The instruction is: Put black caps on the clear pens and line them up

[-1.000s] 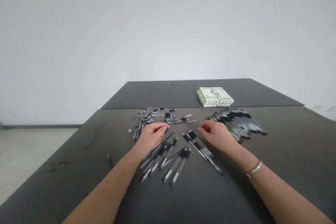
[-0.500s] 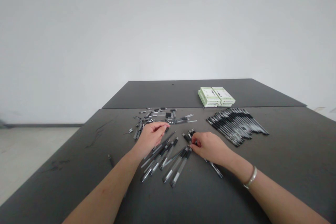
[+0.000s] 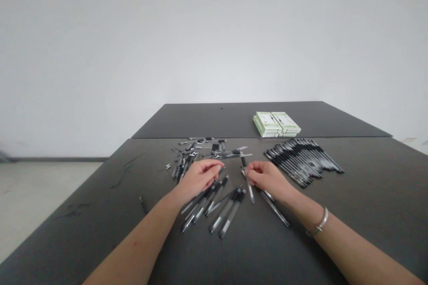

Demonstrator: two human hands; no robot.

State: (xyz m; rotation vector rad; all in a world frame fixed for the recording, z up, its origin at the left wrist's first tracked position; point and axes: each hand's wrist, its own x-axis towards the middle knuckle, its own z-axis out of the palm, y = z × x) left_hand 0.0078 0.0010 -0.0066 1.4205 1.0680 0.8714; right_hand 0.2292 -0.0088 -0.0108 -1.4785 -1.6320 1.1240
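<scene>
My right hand pinches a clear pen barrel with a black grip, its grip end pointing away from me. More pens lie under and beside that hand. My left hand is closed, thumb against fingertips, over the far end of a group of pens; whatever it may hold is too small to make out. Between and below the hands, several clear pen barrels with black grips are spread on the dark table. Beyond the left hand is a jumbled heap of pen parts.
On the right lies a neat row of assembled-looking black pens. Behind it, green and white boxes are stacked on the dark table. One dark pen piece lies alone beside my left forearm. A pale wall stands behind.
My right hand has picked up the pen barrel from among the pens and raised it slightly. My left hand has shifted a little to the right, still closed.
</scene>
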